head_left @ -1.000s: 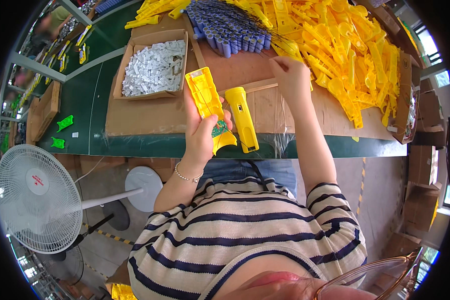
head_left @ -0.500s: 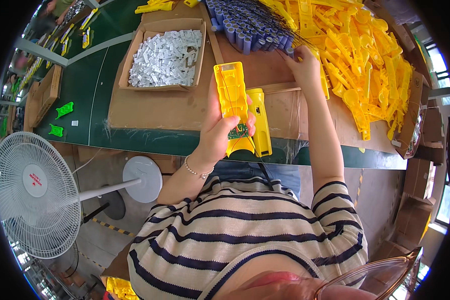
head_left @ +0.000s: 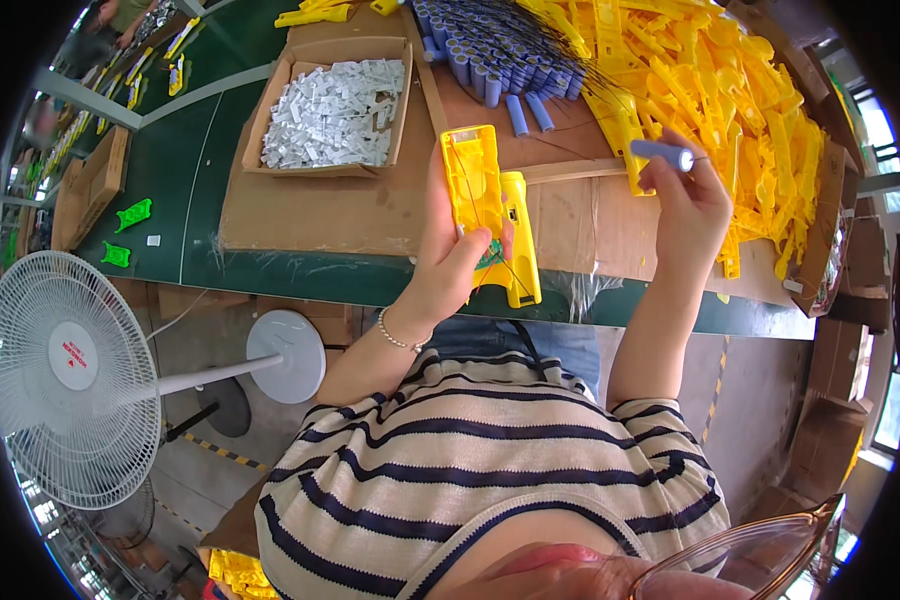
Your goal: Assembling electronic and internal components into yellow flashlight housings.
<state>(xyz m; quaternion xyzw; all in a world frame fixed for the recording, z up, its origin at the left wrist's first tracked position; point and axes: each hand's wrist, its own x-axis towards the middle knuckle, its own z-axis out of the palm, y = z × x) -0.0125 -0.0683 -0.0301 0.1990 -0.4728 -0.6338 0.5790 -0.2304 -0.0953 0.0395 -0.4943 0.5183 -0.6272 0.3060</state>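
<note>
My left hand (head_left: 452, 258) is closed round a yellow plastic housing half (head_left: 473, 180), its hollow inside facing up. A green circuit board (head_left: 491, 254) with thin wires shows partly under my thumb. Just right of it lies another yellow housing (head_left: 520, 235) at the table edge. My right hand (head_left: 692, 205) is raised over the right side of the table, pinching a blue cylindrical battery cell (head_left: 662, 155) between thumb and fingers. Two loose blue cells (head_left: 528, 115) lie in front of the dense stack of wired blue cells (head_left: 510, 55).
An open cardboard box (head_left: 402, 120) of small white parts stands left of my left hand. Yellow housings (head_left: 735, 120) are heaped at the right. A wooden strip (head_left: 575, 170) lies across the cardboard. A white fan (head_left: 75, 375) stands at lower left, and green plastic pieces (head_left: 133, 214) lie on the table.
My right hand has drawn back rightward from the stack, lifting a battery cell. Two cells now lie loose before the stack. My left hand and the housing have shifted slightly right.
</note>
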